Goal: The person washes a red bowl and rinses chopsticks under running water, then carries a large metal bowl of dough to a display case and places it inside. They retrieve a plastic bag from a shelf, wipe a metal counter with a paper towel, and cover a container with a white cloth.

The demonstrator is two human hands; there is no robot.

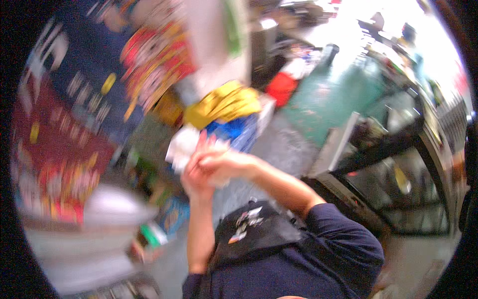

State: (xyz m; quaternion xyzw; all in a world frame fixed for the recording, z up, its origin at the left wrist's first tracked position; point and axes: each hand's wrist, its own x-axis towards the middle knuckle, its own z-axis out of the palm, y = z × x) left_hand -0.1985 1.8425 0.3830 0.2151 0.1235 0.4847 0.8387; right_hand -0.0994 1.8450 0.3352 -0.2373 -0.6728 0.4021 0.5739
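In front of my body, my left hand (194, 175) and my right hand (226, 163) meet, the right lying across the left. Their fingers overlap and are blurred, so I cannot tell whether anything is between them. A white crumpled thing (182, 146), perhaps paper or cloth, shows just beyond the fingers. Whether a hand touches it is unclear. Yellow sheet material (226, 102), folded and shiny, lies past the hands. Blue plastic film (233, 129) shows below it, close to the fingertips.
A dark-framed rack (381, 153) holding mixed items stands to the right. Green flooring (325, 101) extends beyond, with a red object (282, 89) beside it. Red and dark blue printed packages (157, 63) fill the left side. Whitish sacks or packages (112, 205) lie at lower left.
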